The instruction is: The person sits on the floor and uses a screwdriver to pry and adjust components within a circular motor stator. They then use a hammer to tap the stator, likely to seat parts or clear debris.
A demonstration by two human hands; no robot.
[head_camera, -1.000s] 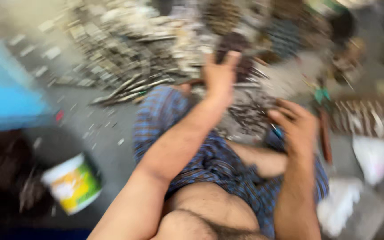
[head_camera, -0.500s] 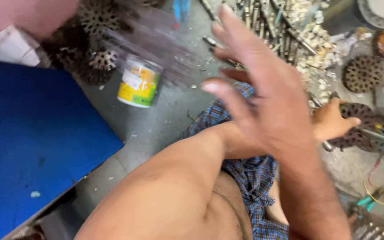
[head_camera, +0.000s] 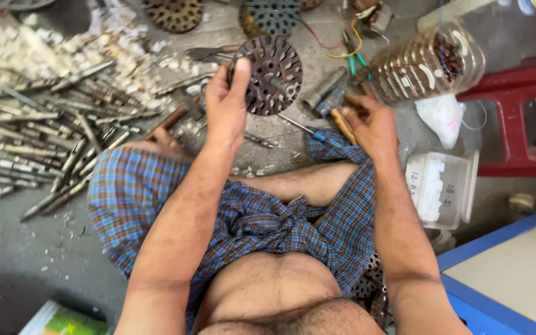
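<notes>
Below, sitting cross-legged on a grey concrete floor littered with white chips and scrap, checked blue cloth draped over the legs. Spreading along the left side, a heap of long metal rods; lying at the top edge, more perforated discs, the upper ones cut off by the frame. Gripping a dark perforated metal disc with the left hand, fingers clamped on its left rim, disc raised on edge just above the floor in front of the knees. Closing the right hand round the wooden handle of a hammer, head resting beside a short metal tube. Lying under the disc, a blue-handled screwdriver. Standing to the right, a clear plastic bottle on its side, a red stool, a white plastic tub. Showing only in part: a blue-edged board at lower right, a green-and-white container at the bottom edge. Tangling near the top, coloured wires, ends hard to make out.
</notes>
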